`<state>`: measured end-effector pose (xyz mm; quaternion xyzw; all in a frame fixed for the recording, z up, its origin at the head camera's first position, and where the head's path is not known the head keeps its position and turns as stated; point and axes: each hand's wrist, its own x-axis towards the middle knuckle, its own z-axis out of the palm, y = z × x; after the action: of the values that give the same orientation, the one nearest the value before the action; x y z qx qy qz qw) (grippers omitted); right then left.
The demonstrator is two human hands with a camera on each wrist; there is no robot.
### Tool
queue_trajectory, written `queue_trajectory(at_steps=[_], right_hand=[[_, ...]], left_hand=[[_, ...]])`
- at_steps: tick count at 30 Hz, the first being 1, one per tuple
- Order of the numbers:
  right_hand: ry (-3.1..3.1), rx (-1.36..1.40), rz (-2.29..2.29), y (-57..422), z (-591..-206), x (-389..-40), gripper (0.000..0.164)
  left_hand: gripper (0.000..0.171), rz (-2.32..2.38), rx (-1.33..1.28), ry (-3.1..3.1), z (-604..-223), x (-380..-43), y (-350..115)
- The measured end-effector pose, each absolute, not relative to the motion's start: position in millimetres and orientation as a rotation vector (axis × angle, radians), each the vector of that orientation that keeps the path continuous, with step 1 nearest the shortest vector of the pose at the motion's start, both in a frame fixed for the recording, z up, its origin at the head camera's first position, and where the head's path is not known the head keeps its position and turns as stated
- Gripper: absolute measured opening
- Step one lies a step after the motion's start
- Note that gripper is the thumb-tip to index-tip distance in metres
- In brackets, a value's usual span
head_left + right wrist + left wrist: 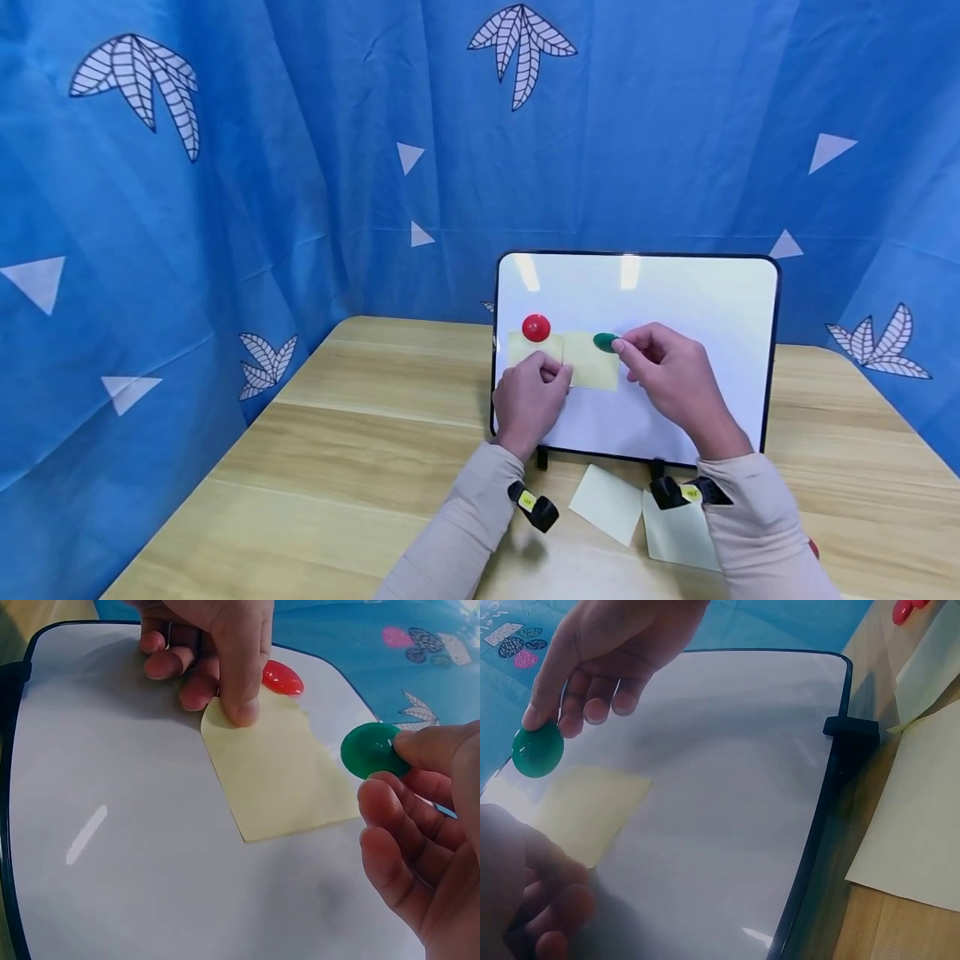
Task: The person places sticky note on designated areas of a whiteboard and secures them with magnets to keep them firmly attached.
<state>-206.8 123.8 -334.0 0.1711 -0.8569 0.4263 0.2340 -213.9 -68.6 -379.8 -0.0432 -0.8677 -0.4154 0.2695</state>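
A whiteboard [697,300] with a black frame stands upright on the table. Between thumb and fingers, my right hand [675,375] pinches a round green magnet [367,750] by its edge, over the upper part of a pale yellow paper note [592,368]. My left hand [531,400] pinches that note by its left side, thumb on the front, against the board. To the left, a round red magnet [536,327] sits at the top of a second yellow note [516,348], which my left hand partly covers.
Two loose paper notes, a left one [607,504] and a right one [678,533], lie on the wooden table [360,458] before the board. Black feet [542,458] support it. A red object [813,548] peeks out beside my right sleeve. Behind hangs a blue curtain [637,150].
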Motion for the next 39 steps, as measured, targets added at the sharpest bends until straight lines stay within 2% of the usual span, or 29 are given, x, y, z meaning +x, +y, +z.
queue_trajectory(at_steps=[21,39], right_hand=[[-2.273,0.367,1.228,101.0,-340.2,-215.8,0.023],[-2.185,0.217,1.464,89.4,-353.1,-219.7,0.028]], left_hand=[[0.018,-1.15,-0.129,-2.387,-375.8,-217.0,-72.4],[0.017,-1.176,-0.144,-2.414,-377.9,-214.4,-73.5]])
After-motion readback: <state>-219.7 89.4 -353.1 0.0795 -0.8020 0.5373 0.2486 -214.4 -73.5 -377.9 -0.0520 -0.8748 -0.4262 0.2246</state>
